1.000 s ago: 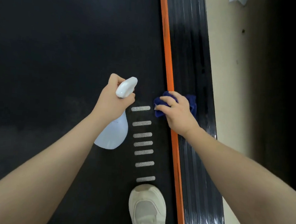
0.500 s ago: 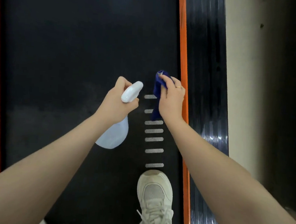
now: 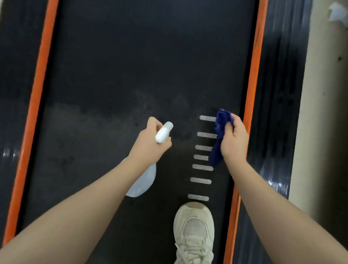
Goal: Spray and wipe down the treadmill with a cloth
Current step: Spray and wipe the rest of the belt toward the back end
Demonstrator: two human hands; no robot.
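Left hand (image 3: 150, 145): fingers wrapped round the neck of a white spray bottle (image 3: 145, 179), nozzle head pointing far and slightly right, pale body hanging under the wrist toward the near side. Whether a finger is on the trigger, cannot tell.

Right hand (image 3: 234, 141): fingers curled round a dark blue cloth (image 3: 220, 135), bunched. One end sticks out past the fingertips on the far side; the rest trails down along the left of the palm. Cloth looks lifted off the surface, though contact cannot be ruled out.

Both hands sit over the black treadmill belt (image 3: 133, 56), right of centre, near each other but apart. Between and below them runs a column of short grey mesh-patterned stripes (image 3: 202, 166) printed on the belt; the cloth overlaps their right ends.

A cream laced sneaker (image 3: 193, 240) stands on the belt just near of the last stripe.

Orange strips (image 3: 253, 75) edge the belt left and right; glossy black ribbed side rails (image 3: 278, 98) lie outside them. Beige floor (image 3: 325, 101) at far right, with a crumpled white scrap (image 3: 340, 14) at the far corner.
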